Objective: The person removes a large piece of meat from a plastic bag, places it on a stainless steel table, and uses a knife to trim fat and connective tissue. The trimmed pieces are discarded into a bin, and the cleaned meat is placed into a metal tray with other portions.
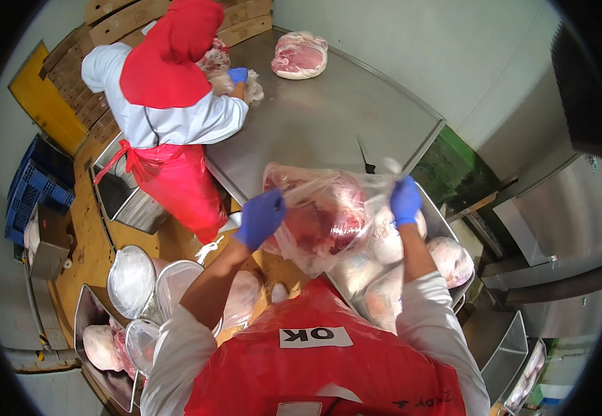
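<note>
Gripping clear bag [308, 243] around red meat [339, 208]: left hand [261, 219], right hand [405, 201] both clenched on plastic. Red apron [266, 378] has white label [315, 337], black lettering, separate handwriting [427, 401].

Bright light; glints on plastic bag [346, 218]; sheen on steel table [329, 114]; edges bowed, black-rimmed.

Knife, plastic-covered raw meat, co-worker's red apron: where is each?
Knife [370, 168]: head view, on its dark handle.
Plastic-covered raw meat [329, 218]: head view, on its red middle.
Co-worker's red apron [179, 186]: head view, on its skirt.
</note>
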`<action>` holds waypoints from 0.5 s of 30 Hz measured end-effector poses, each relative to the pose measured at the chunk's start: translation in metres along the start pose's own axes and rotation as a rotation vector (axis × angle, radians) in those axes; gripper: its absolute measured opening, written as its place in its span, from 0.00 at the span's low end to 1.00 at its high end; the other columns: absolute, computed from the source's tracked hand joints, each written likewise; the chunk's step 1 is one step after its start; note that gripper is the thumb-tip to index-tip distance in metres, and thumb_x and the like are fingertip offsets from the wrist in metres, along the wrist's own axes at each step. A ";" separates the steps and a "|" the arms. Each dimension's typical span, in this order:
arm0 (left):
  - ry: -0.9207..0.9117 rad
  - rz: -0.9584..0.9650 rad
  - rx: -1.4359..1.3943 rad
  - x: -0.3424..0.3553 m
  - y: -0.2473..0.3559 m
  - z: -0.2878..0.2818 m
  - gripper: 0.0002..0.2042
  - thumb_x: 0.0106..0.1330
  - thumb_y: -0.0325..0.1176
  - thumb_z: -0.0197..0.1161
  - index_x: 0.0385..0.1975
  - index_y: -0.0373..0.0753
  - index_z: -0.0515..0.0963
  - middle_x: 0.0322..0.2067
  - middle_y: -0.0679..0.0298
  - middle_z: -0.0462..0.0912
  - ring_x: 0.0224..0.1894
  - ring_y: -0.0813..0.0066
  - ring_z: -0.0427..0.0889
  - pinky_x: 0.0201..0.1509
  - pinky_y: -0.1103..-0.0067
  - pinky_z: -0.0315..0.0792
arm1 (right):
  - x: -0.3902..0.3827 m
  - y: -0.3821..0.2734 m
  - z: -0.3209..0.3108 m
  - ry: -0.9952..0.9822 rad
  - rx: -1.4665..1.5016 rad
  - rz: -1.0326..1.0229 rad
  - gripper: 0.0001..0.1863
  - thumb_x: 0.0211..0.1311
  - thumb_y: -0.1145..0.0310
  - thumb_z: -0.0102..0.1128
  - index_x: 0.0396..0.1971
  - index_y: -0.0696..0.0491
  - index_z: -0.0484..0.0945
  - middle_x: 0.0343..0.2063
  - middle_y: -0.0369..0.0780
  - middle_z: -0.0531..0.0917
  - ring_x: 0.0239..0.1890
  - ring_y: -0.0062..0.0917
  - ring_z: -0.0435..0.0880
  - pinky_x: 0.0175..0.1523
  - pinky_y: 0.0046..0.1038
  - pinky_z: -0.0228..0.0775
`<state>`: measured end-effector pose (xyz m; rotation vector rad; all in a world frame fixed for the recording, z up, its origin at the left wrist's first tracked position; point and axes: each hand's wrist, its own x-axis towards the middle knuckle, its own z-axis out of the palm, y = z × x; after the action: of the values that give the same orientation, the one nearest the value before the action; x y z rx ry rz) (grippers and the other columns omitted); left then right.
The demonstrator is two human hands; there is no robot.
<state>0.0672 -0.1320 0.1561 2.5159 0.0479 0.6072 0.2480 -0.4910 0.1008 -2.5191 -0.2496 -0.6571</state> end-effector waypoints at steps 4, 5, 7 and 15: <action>0.010 -0.187 0.047 -0.042 -0.048 -0.022 0.06 0.65 0.33 0.60 0.31 0.39 0.75 0.23 0.48 0.79 0.28 0.43 0.81 0.30 0.58 0.73 | -0.070 0.054 -0.034 -0.088 0.013 0.154 0.15 0.63 0.63 0.65 0.25 0.58 0.76 0.25 0.53 0.82 0.29 0.52 0.81 0.38 0.47 0.73; -0.048 -0.296 0.082 -0.051 -0.055 -0.029 0.06 0.66 0.34 0.60 0.31 0.38 0.75 0.23 0.48 0.79 0.28 0.43 0.82 0.29 0.59 0.74 | -0.086 0.046 -0.034 -0.044 0.047 0.185 0.16 0.62 0.63 0.67 0.23 0.59 0.75 0.24 0.54 0.81 0.28 0.53 0.81 0.37 0.47 0.73; 0.047 -0.389 -0.002 -0.075 -0.097 -0.021 0.08 0.67 0.36 0.61 0.31 0.38 0.75 0.22 0.49 0.80 0.27 0.46 0.83 0.31 0.61 0.75 | -0.108 0.058 -0.014 -0.030 0.180 0.327 0.14 0.66 0.65 0.64 0.25 0.57 0.73 0.21 0.47 0.81 0.22 0.38 0.80 0.31 0.37 0.74; 0.030 -0.168 -0.274 -0.001 -0.091 0.038 0.32 0.63 0.49 0.71 0.61 0.36 0.72 0.58 0.44 0.77 0.59 0.50 0.77 0.61 0.63 0.71 | -0.062 0.033 0.009 -0.050 1.607 1.180 0.11 0.72 0.58 0.60 0.33 0.49 0.77 0.24 0.37 0.81 0.28 0.25 0.81 0.40 0.34 0.78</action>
<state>0.0909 -0.0738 0.0804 2.2118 0.1729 0.5431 0.2080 -0.5176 0.0489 -0.7888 0.5038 0.1655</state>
